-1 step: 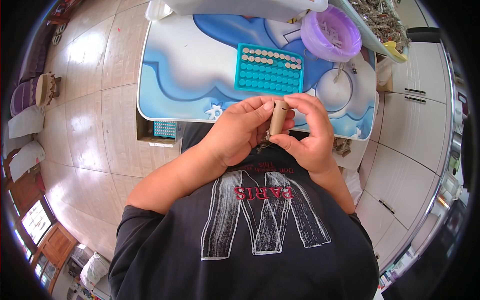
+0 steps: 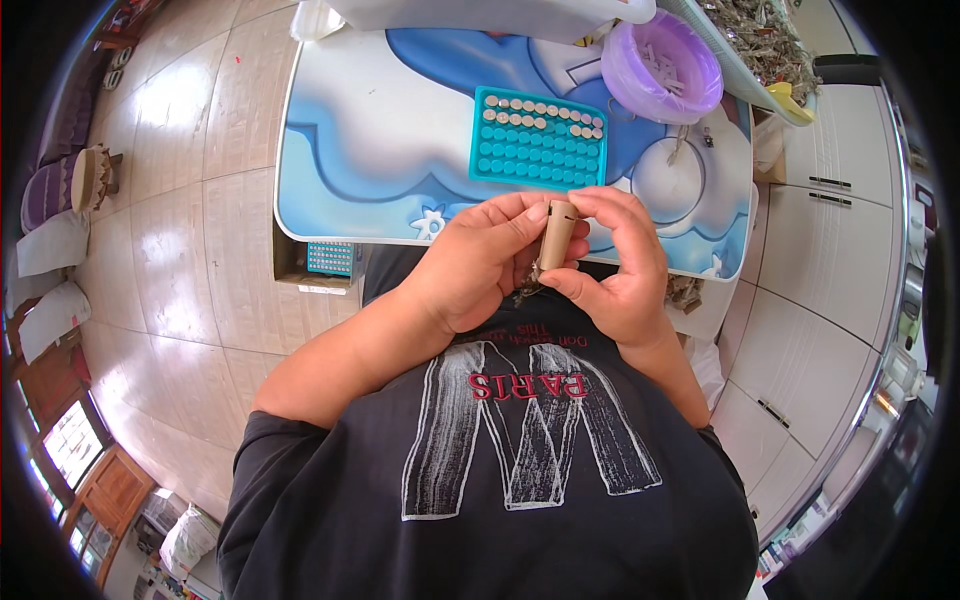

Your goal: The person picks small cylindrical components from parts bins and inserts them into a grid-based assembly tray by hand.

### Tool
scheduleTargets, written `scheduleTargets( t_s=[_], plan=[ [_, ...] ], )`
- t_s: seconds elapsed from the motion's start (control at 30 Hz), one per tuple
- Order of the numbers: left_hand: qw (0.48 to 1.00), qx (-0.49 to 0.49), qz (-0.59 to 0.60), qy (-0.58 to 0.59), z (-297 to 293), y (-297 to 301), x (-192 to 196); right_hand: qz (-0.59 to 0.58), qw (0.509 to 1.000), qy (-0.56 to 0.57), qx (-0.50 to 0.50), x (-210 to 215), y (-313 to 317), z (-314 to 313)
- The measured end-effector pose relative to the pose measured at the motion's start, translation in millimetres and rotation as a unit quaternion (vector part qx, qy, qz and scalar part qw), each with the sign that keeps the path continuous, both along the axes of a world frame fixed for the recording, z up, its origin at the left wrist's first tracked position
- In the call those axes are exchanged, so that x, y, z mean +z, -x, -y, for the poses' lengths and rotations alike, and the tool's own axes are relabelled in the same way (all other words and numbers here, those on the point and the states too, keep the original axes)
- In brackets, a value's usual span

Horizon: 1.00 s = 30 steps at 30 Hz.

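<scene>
Between my two hands, just off the table's near edge, is a small tan tube (image 2: pixel 557 240) with dark slots near its upper end. My left hand (image 2: pixel 490 240) is closed on its left side, the thumb pressed near the top. With the thumb at the lower end and fingers at the upper end, my right hand (image 2: pixel 625 255) also grips the tube. A tangle of thin brownish strands (image 2: pixel 530 280) hangs below it, partly hidden by the fingers. Beyond my hands lies a teal tray (image 2: pixel 538 184) with rows of round slots, the far rows holding several pale round-topped pieces (image 2: pixel 515 104).
The blue-and-white table (image 2: pixel 375 150) lies in front of me. A purple basin (image 2: pixel 620 80) with white pieces stands at its far right, beside a bin of tangled strands (image 2: pixel 755 45). A white container (image 2: pixel 480 15) borders the far edge. Below the table's left side is a box with another teal tray (image 2: pixel 330 258).
</scene>
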<state>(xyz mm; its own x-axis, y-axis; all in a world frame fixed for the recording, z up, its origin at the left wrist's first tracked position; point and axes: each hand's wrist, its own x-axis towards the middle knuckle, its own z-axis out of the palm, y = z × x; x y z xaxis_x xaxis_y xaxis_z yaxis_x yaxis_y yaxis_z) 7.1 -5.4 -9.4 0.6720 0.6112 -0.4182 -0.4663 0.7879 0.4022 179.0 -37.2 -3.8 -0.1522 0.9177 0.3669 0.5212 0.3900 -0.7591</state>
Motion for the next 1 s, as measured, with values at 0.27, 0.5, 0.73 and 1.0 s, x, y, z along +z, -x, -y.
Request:
scheduleTargets(
  t_s=[0.27, 0.5, 0.73, 1.0],
  plan=[
    [1.000, -0.003, 0.003, 0.002, -0.4, -0.4, 3.1, 0.005, 1.000, -0.003, -0.002, -0.5, -1.1, 0.0],
    [0.985, -0.026, -0.094, -0.145, 3.0, 0.5, 6.6, -0.140, 0.986, 0.092, 0.003, -3.6, -5.0, 0.1],
    [0.961, -0.097, -0.165, -0.202, 0.3, 2.8, 13.0, -0.150, 0.977, 0.150, 0.037, -8.0, -12.9, 0.5],
    [0.977, -0.114, -0.144, -0.113, -4.8, 6.4, 18.1, -0.401, 0.869, 0.284, -0.054, -7.1, -6.8, 6.4]
  ],
)
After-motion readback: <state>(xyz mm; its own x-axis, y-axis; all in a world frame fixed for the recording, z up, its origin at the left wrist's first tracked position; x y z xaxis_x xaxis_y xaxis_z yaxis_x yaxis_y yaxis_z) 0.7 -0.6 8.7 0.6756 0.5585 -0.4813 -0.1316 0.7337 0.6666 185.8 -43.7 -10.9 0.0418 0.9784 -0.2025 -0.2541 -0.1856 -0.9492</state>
